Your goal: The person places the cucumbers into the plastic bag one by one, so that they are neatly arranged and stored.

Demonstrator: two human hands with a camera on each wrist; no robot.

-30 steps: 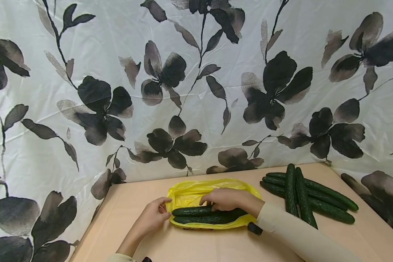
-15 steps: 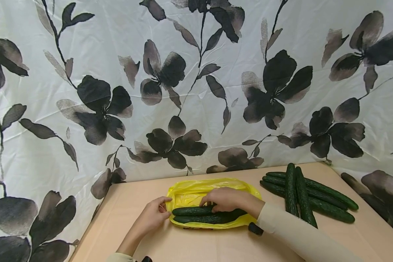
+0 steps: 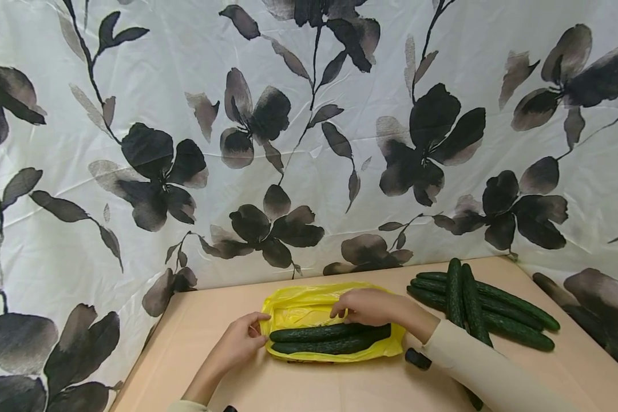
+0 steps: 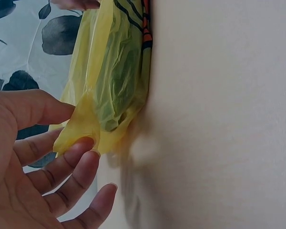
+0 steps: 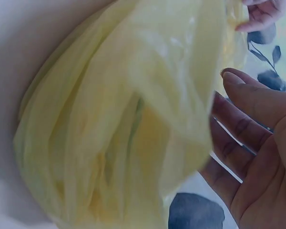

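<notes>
A yellow plastic bag lies on its side with its mouth open, holding two dark green cucumbers side by side. My left hand pinches the bag's left edge between thumb and fingers; the left wrist view shows the thin plastic caught there. Over the bag's mouth, just above the cucumbers, my right hand hovers with loosely bent fingers and nothing in them. In the right wrist view its fingers are spread beside the bag.
To the right of the bag several more cucumbers are piled, two laid across the others. They rest on a light tan tabletop. A white cloth with dark flowers hangs behind the table.
My right hand has let go of the cucumbers in the bag and moved up and to the right. The left hand keeps its hold on the bag edge.
</notes>
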